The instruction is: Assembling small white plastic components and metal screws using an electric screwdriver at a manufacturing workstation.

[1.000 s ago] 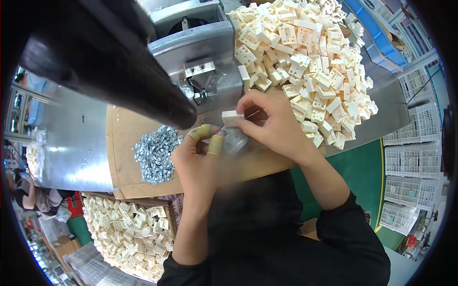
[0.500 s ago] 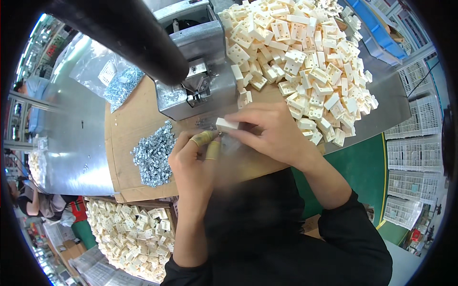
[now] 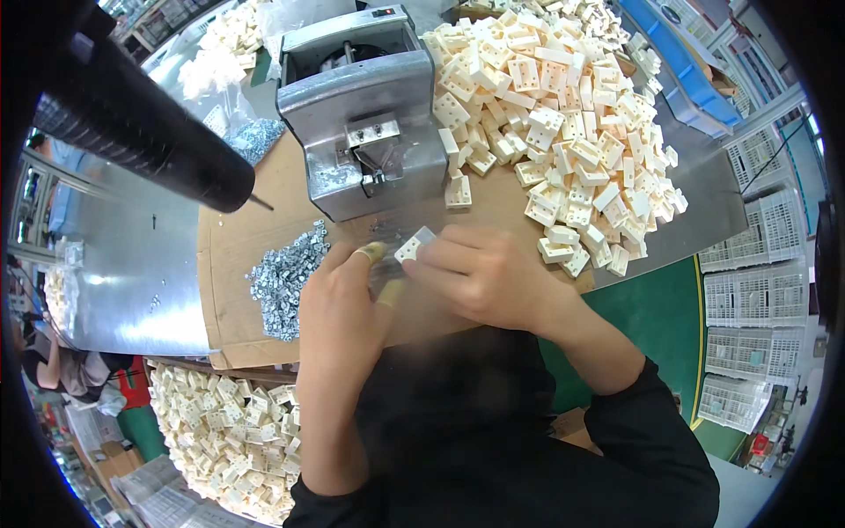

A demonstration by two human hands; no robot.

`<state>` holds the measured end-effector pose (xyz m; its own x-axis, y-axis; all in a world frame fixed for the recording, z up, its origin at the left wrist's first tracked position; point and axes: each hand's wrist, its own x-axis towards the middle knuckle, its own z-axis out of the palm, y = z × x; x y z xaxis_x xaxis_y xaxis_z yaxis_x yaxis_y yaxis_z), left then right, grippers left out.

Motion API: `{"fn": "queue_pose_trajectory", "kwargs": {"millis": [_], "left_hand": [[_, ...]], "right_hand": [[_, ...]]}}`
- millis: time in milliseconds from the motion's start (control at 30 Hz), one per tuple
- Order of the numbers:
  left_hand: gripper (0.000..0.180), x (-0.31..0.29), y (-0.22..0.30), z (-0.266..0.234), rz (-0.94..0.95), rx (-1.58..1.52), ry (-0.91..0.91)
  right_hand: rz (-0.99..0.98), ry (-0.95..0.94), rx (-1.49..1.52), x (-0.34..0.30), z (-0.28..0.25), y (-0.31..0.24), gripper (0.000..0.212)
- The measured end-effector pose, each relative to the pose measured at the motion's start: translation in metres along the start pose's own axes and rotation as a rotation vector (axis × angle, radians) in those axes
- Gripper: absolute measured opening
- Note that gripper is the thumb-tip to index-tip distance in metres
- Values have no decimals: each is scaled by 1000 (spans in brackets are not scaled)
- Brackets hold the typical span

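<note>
My right hand (image 3: 484,277) grips a small cream plastic block (image 3: 414,247) between thumb and fingers, its face with round holes turned up. Facing it, my left hand (image 3: 339,295) has yellow coverings on thumb and index finger. Those two fingertips are apart, just left of the block, and I see nothing between them; the hand is slightly blurred. Close to my left hand lies a heap of small grey metal nut-like pieces (image 3: 286,286). A black power screwdriver (image 3: 167,132) with a thin bit hangs at the upper left, above the cardboard.
A grey metal machine (image 3: 370,132) stands beyond my hands on a cardboard sheet (image 3: 233,264). To its right rises a big pile of cream blocks (image 3: 563,132). A second pile (image 3: 229,440) fills a container at lower left. White crates (image 3: 757,290) stand at the right.
The screwdriver has swung left, away from the machine. My right hand has turned the block, so its holed face shows. My left hand has drawn slightly left, its fingertips farther from the block.
</note>
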<state>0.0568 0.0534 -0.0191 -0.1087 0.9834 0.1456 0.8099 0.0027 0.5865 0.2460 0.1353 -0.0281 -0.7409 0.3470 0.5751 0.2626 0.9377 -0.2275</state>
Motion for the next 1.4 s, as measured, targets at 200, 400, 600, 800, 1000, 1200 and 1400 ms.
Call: {"fn": "queue_pose_trajectory", "kwargs": {"millis": [200, 400, 600, 800, 1000, 1200, 1400], "left_hand": [[49, -6, 2, 7, 53, -71, 85], [51, -4, 11, 30, -70, -76, 96], [46, 2, 6, 30, 11, -78, 135], [48, 8, 5, 22, 101, -53, 168], [44, 9, -5, 31, 124, -81, 187], [44, 9, -1, 30, 78, -88, 166], [45, 8, -5, 31, 73, -112, 155]], "right_hand": [[-32, 120, 210, 57, -42, 20, 27], [4, 419, 647, 194, 8, -16, 95], [176, 41, 822, 213, -34, -18, 68], [267, 592, 1153, 180, -47, 12, 39], [189, 816, 1136, 153, -6, 31, 43], [130, 790, 1102, 141, 4, 44, 59], [142, 797, 985, 138, 7, 42, 70]]}}
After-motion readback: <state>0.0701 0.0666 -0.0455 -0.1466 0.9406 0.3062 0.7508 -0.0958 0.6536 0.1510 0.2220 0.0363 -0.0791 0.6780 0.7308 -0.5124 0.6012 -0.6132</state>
